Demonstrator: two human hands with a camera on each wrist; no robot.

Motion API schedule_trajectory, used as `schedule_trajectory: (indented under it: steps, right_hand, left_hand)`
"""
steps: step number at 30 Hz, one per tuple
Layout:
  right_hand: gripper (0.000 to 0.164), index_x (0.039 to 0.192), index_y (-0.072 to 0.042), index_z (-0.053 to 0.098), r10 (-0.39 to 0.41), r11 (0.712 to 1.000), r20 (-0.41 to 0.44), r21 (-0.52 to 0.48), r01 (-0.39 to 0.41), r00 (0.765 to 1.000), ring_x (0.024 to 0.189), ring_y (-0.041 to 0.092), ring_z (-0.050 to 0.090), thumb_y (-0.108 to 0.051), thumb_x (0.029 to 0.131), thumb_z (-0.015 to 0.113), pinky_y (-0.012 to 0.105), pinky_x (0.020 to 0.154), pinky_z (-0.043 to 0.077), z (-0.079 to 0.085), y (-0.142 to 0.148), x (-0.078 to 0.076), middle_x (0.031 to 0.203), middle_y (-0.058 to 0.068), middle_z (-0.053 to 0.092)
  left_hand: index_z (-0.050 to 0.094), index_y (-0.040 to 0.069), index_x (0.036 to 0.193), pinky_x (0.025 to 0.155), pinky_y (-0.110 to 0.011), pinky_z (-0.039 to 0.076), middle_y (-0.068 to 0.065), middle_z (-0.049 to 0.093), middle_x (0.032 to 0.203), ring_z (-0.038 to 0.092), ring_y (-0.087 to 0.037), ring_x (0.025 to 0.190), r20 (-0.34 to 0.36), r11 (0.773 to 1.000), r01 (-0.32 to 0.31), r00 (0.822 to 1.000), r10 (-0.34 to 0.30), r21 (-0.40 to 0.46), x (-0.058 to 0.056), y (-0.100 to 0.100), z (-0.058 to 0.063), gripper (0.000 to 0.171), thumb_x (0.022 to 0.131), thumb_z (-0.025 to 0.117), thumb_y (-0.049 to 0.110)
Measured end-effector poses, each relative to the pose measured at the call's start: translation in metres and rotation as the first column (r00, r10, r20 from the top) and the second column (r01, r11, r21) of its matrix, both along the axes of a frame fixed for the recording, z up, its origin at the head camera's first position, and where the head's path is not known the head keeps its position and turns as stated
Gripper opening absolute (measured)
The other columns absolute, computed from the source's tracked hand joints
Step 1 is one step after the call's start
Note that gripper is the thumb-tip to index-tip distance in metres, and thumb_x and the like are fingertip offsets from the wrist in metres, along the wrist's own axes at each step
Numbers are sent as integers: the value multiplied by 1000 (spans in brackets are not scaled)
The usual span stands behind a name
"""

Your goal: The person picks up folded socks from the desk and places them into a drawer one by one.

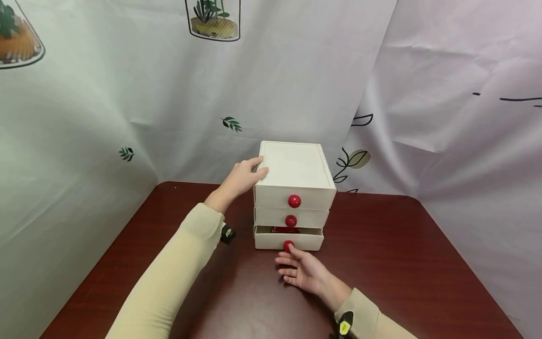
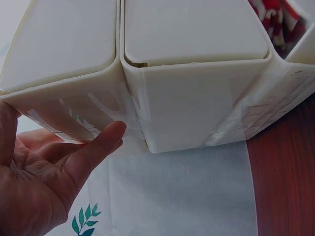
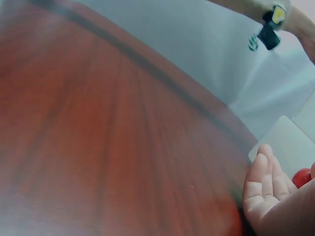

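Note:
A small cream-white drawer cabinet (image 1: pixel 296 165) with three drawers and red round knobs stands on the table. Its bottom drawer (image 1: pixel 309 241) is pulled out a little, and a red thing (image 1: pixel 284 230) shows inside; the left wrist view gives it a red-and-white look (image 2: pixel 278 19). My left hand (image 1: pixel 242 178) rests against the cabinet's upper left edge, a finger lying along the side wall (image 2: pixel 192 103). Down at the front, my right hand (image 1: pixel 306 270) has the bottom knob (image 1: pixel 288 245) between thumb and fingers, palm turned sideways, the other fingers stretched below the drawer front.
The dark red-brown table (image 1: pixel 381 263) has rounded far corners. Pale cloth (image 1: pixel 169 94) printed with plants hangs close behind the cabinet and along both sides. A small black device (image 1: pixel 227 233) sits at my left wrist, another (image 1: pixel 345 324) at my right.

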State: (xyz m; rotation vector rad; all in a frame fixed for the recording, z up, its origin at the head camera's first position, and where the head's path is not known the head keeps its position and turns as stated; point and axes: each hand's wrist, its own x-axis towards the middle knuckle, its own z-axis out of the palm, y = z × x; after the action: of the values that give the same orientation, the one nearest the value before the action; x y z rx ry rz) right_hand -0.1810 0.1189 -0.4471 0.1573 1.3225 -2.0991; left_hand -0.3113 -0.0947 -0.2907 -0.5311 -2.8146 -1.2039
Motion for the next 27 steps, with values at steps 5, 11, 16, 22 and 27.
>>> schedule_trajectory:
  steps: [5, 11, 16, 22, 27]
  right_hand:
    - [53, 129, 2, 44, -20, 1000, 0, 1, 20, 1000, 76, 14, 61, -40, 97, 43, 27, 71, 48, 0, -1, -13, 98, 0, 66]
    - [54, 132, 4, 41, -17, 1000, 0, 2, 17, 1000, 76, 14, 61, -38, 99, 41, 27, 71, 48, 0, -1, -20, 98, 0, 66]
    - [52, 129, 4, 43, -24, 1000, -8, 14, 24, 1000, 75, 14, 61, -38, 99, 40, 27, 70, 48, 0, -1, -22, 96, 1, 67]
    - [53, 131, 6, 40, -37, 999, -19, 22, 37, 999, 74, 14, 60, -37, 100, 38, 26, 70, 47, -2, -3, -23, 95, 1, 67]
    - [50, 126, 6, 43, -54, 998, -30, 9, 55, 998, 71, 14, 58, -36, 100, 39, 27, 68, 47, -4, -5, -23, 92, 1, 67]
  left_hand:
    - [36, 12, 144, 103, -42, 32, -11, 37, 144, 37, -25, 130, 0, 1000, -7, 1000, 7, -2, 2, 0, 2, 59, 93, 49, 40]
    - [37, 13, 144, 104, -42, 32, -10, 37, 145, 35, -24, 131, 6, 1000, -6, 1000, 6, -1, 3, -1, 3, 60, 93, 50, 40]
    - [36, 12, 144, 103, -41, 32, -10, 37, 145, 37, -24, 130, 4, 1000, 1, 1000, -1, 2, 2, -1, 3, 60, 93, 51, 40]
    - [36, 12, 144, 103, -40, 33, -11, 39, 143, 39, -23, 129, -6, 1000, 7, 1000, -8, -21, 1, -2, 2, 60, 93, 50, 39]
    - [36, 12, 144, 102, -40, 34, -12, 40, 142, 40, -23, 128, -5, 1000, 7, 1000, -8, -28, -1, -2, 2, 59, 93, 50, 39]
